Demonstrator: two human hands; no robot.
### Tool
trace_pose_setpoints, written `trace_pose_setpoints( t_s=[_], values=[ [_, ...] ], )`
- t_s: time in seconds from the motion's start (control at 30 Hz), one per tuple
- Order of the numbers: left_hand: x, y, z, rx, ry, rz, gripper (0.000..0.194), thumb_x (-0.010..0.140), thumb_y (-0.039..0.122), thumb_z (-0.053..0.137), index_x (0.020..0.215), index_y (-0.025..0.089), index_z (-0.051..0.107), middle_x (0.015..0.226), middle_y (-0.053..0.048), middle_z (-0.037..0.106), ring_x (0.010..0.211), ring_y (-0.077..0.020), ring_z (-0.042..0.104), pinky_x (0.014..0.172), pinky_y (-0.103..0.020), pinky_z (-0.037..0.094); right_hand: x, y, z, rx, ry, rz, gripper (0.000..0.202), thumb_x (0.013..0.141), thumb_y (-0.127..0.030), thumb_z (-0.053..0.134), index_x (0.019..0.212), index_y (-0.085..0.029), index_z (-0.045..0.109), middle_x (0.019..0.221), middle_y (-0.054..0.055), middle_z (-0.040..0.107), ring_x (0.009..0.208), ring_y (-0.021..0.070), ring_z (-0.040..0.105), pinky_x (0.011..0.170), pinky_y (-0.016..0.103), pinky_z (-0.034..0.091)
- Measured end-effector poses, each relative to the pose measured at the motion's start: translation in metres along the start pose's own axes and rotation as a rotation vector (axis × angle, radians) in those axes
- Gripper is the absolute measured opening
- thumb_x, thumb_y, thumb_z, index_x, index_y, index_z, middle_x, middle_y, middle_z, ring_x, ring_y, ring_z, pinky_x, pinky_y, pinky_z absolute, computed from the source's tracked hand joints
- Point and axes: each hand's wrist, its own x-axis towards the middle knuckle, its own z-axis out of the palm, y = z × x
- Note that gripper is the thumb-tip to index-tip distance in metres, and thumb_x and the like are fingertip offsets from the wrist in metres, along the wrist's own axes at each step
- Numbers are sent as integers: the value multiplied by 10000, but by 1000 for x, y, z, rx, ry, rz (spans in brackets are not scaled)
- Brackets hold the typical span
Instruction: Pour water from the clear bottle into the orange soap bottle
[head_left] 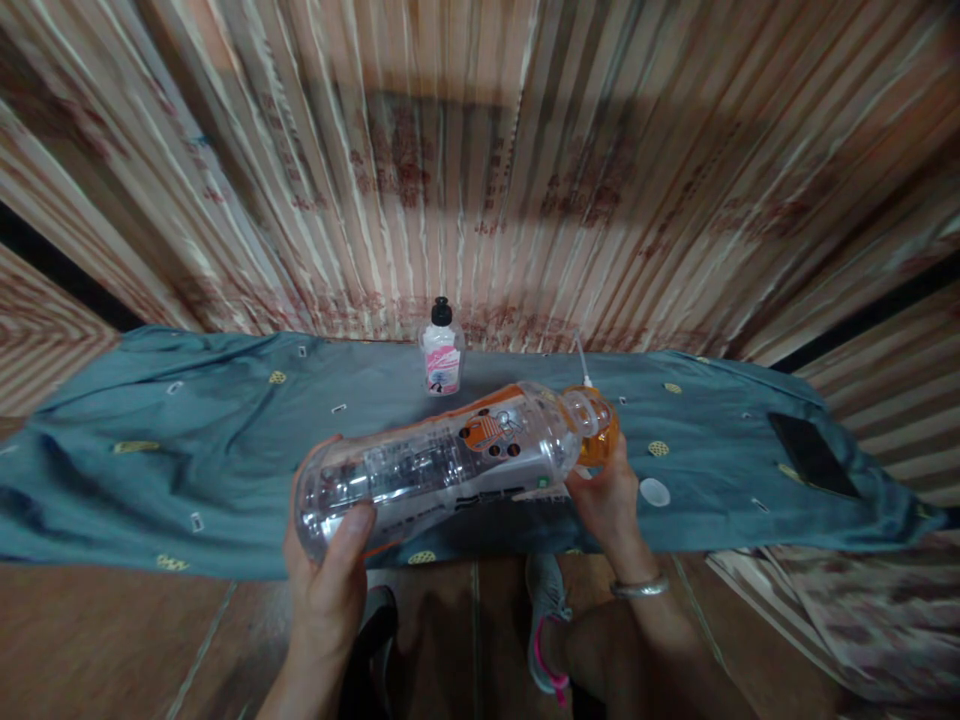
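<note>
A large clear plastic bottle with an orange and black printed label lies nearly level in the air, its neck to the right. My left hand grips it around the base, thumb on the near side. At the neck, my right hand is closed around an orange see-through container; its fingers are partly hidden. The bottle's mouth overlaps this container, and I cannot tell whether they touch. A thin white stick-like piece rises just behind it. On the cloth near my right hand lies a white round cap.
A small clear bottle with a black top and pink label stands at the back of the bench, which a teal cloth covers. A dark phone lies at right. Behind hangs a striped curtain. My feet are below the front edge.
</note>
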Motion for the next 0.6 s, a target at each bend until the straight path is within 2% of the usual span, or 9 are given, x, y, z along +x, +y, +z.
trace_pose_setpoints(
  t_s=[0.1, 0.2, 0.37, 0.6],
  values=[
    [0, -1, -1, -50, 7, -48, 803, 605, 624, 994, 1257, 225, 752, 1236, -107, 746, 1273, -407, 661, 1282, -599, 380, 0, 0, 0, 5, -3, -5, 963, 795, -682, 811, 1572, -169, 563, 1348, 188, 820, 1153, 386, 827, 985, 535, 677],
    [0, -1, -1, -20, -18, -19, 756, 658, 629, 971, 1265, 237, 748, 1265, -99, 736, 1316, -402, 652, 1286, -571, 385, 0, -1, 0, -4, -8, -4, 944, 806, -666, 795, 1570, -162, 565, 1328, 187, 829, 1134, 379, 837, 971, 527, 688],
    [0, -1, -3, -34, -12, -55, 830, 611, 649, 996, 1281, 231, 744, 1211, -101, 752, 1247, -404, 670, 1275, -619, 388, 1, -4, -1, -29, -12, 21, 957, 784, -704, 790, 1545, -162, 587, 1302, 189, 841, 1115, 385, 844, 948, 522, 693],
    [-1, -3, -4, 37, -29, 0, 754, 705, 690, 924, 1296, 254, 753, 1239, -96, 760, 1268, -410, 700, 1235, -601, 465, 1, -3, -1, 7, -17, 40, 994, 765, -697, 810, 1569, -173, 548, 1341, 196, 821, 1165, 401, 821, 978, 538, 665]
  ],
)
